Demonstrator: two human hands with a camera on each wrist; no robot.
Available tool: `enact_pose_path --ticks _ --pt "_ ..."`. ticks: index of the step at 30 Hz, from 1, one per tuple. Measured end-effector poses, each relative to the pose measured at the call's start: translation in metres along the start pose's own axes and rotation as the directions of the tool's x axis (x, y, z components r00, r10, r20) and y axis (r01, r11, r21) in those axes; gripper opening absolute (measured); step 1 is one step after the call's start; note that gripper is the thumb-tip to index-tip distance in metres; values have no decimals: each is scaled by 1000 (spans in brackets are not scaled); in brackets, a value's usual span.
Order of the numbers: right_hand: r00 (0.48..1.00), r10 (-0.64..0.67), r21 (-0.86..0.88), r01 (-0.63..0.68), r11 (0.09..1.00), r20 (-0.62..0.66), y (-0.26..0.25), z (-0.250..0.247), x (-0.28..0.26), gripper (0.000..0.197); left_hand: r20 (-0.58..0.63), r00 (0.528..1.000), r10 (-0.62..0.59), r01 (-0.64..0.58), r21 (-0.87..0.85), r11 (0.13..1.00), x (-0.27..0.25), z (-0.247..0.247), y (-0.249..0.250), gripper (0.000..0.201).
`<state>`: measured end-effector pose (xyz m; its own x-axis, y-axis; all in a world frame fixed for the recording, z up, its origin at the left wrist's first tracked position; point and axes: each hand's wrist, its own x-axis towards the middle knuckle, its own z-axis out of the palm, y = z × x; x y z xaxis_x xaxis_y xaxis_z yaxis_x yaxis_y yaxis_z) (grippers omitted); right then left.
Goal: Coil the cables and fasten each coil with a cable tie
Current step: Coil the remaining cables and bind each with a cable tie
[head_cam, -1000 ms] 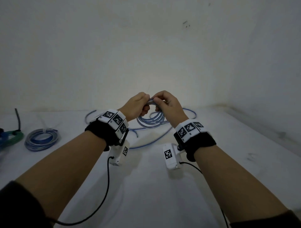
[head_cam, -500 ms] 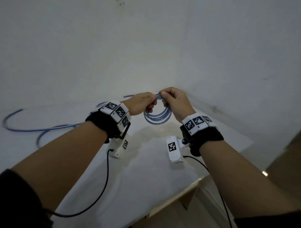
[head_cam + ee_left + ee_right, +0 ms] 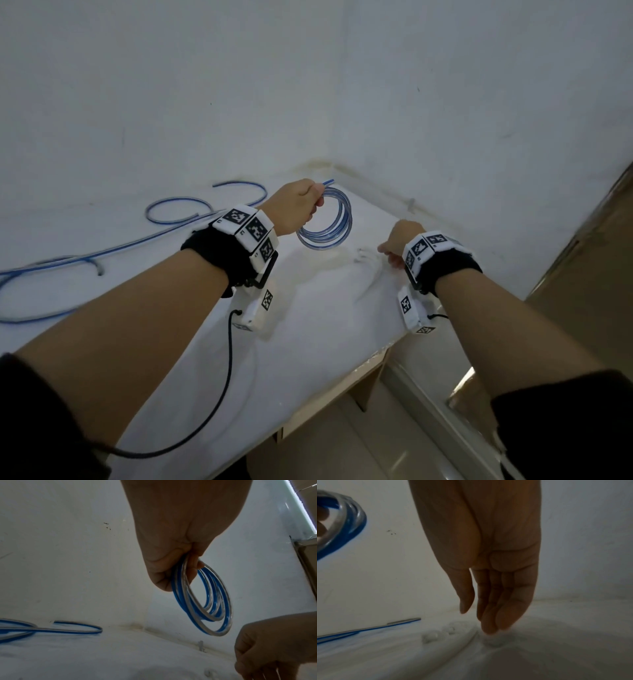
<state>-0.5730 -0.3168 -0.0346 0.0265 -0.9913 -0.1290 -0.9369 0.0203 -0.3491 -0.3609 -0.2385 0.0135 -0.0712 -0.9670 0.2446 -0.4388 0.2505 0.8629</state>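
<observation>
A coil of blue and clear cable (image 3: 325, 222) hangs above the white table, and my left hand (image 3: 298, 209) grips its top. The left wrist view shows the fingers curled round the loops (image 3: 202, 601). My right hand (image 3: 394, 246) is apart from the coil, low at the table's right. Its fingers (image 3: 496, 615) are straight and point down, with the tips at the table top. White cable ties (image 3: 364, 255) lie just left of those fingertips; they are blurred in the right wrist view (image 3: 436, 635). I cannot tell whether the fingertips touch a tie.
A loose blue cable (image 3: 171, 212) winds over the table's left and far side, also seen low in the left wrist view (image 3: 51, 628). The table's front edge (image 3: 342, 373) runs diagonally, with floor below right. Walls meet in a corner behind the hands.
My right hand has let go of the coil and dropped to the table on the right, fingers now straight. The left hand alone keeps the coil. My head view has swung right.
</observation>
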Motion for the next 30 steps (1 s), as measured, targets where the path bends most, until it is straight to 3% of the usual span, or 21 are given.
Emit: enact_pose_path --ticks 4,8,11,14,17,19,21,25,30 --pt "995 7 83 -15 996 97 9 7 2 23 0 1000 -11 11 -33 999 3 -1 -5 35" --pt "989 39 -189 -13 982 139 11 14 21 36 -11 1000 -14 13 -37 999 3 -5 -8 34" --pt "992 28 -190 -4 982 123 8 13 20 40 -11 1000 -15 15 -11 1000 3 -10 -13 34" --pt "998 -6 -135 -2 991 -58 -6 3 7 27 -28 999 -19 19 8 1000 2 -17 -18 34" --pt "994 -26 220 49 974 -110 -32 -5 1 24 -56 998 -23 25 18 1000 -1 -27 -23 35" --pt "993 -45 492 93 865 -109 -53 -5 -7 16 -88 996 -30 31 12 999 -4 -36 -26 35" --pt "982 -95 636 178 751 -162 -81 -2 -18 18 -138 990 -31 31 5 999 -9 -46 -28 36" --pt "944 -267 809 309 501 -196 -147 8 -37 23 -291 956 -33 35 0 999 -27 -80 -37 37" --pt "864 -478 948 270 170 -160 -227 29 -69 23 -468 881 -74 95 21 995 -62 -143 -59 36"
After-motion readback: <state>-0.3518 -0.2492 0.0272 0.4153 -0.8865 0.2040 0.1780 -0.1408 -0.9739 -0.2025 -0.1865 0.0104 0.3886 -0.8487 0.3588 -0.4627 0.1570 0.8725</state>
